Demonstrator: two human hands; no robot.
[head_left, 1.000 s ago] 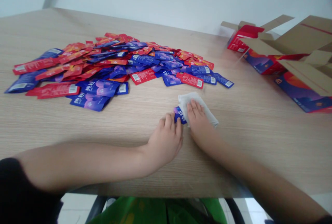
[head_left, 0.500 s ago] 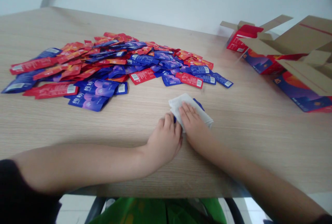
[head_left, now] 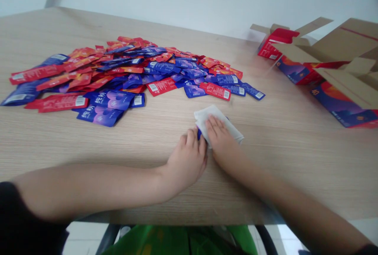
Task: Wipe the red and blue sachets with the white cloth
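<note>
My right hand (head_left: 222,136) lies flat, fingers stretched out, pressing a folded white cloth (head_left: 206,114) down on the wooden table (head_left: 295,160). Under the cloth lies a blue sachet (head_left: 199,133), of which only a sliver shows at the cloth's left edge. My left hand (head_left: 187,160) rests on the table right beside it, fingers curled, its fingertips holding down the sachet's near end.
A wide heap of red and blue sachets (head_left: 126,71) spreads over the table beyond my hands. At the right stand opened cardboard cartons (head_left: 345,54) with red and blue printed boxes (head_left: 295,71) in them. A green seat (head_left: 177,241) shows below the table's near edge.
My right hand slid the cloth left over the blue sachet, covering most of it, then shifted slightly back to the right. My left hand has stayed put.
</note>
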